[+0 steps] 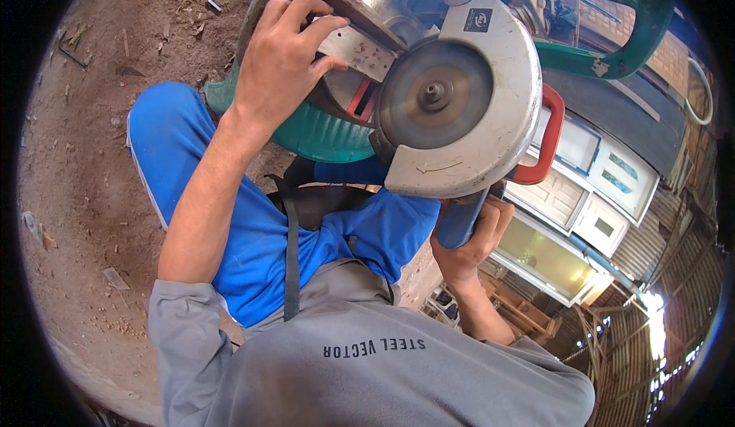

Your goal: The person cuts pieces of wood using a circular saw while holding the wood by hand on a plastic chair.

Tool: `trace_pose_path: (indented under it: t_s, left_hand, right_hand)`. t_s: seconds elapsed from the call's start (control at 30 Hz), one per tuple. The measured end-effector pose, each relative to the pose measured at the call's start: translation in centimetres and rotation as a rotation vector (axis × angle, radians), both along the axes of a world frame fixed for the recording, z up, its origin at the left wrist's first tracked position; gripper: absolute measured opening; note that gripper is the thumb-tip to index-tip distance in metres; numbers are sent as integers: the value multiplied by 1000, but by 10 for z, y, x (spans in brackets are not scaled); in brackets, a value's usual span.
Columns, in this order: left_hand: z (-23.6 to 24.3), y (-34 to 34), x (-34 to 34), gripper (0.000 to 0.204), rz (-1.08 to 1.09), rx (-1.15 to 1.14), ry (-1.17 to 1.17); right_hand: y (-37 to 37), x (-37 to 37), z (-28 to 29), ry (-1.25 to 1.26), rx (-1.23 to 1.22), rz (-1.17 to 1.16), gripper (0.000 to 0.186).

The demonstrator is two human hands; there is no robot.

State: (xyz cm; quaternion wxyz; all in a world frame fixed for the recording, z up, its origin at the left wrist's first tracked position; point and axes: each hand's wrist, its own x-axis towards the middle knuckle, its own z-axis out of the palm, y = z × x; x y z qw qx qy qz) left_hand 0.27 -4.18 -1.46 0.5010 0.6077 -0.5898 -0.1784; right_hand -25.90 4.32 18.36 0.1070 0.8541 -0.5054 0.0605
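Observation:
A chop saw with a grey blade guard [498, 113] stands in front of me, its round disc [459, 124] blurred as if spinning. My right hand [476, 245] is closed around the saw's blue handle [459, 228], below the guard. On the left, my left hand [279, 63] grips a pale flat bar [354, 50] with small dark specks, thumb on the near side and fingers over the far side. The bar's right end meets the disc's left edge or lies very close to it. A brown metal rail [344, 6] runs along the bar's far side.
Under and behind the saw is green plastic furniture, perhaps a chair [325, 136]. A red handle [550, 136] sticks out from the saw's right side. My blue-trousered knee [172, 113] is at left, above bare dirt [92, 197]. White panelled doors [612, 174] stand at right.

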Motion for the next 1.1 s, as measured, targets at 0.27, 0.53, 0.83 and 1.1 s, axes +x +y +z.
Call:
trace_pose_path:
  t_s: [0.27, 0.53, 0.83, 1.1]
  left_hand:
    - [-3, 4, -5, 53, 139, 27, -208]
    - [0, 3, -3, 54, 129, 27, -230]
    - [0, 3, -3, 51, 110, 46, -207]
    - [-1, 2, -2, 52, 111, 29, -218]
  right_hand:
    - [-1, 0, -1, -15, 6, 10, 29]
    - [-1, 3, -2, -6, -22, 20, 25]
    - [1, 6, -2, -62, -21, -9, 28]
    - [4, 0, -6, -74, -39, -29, 30]
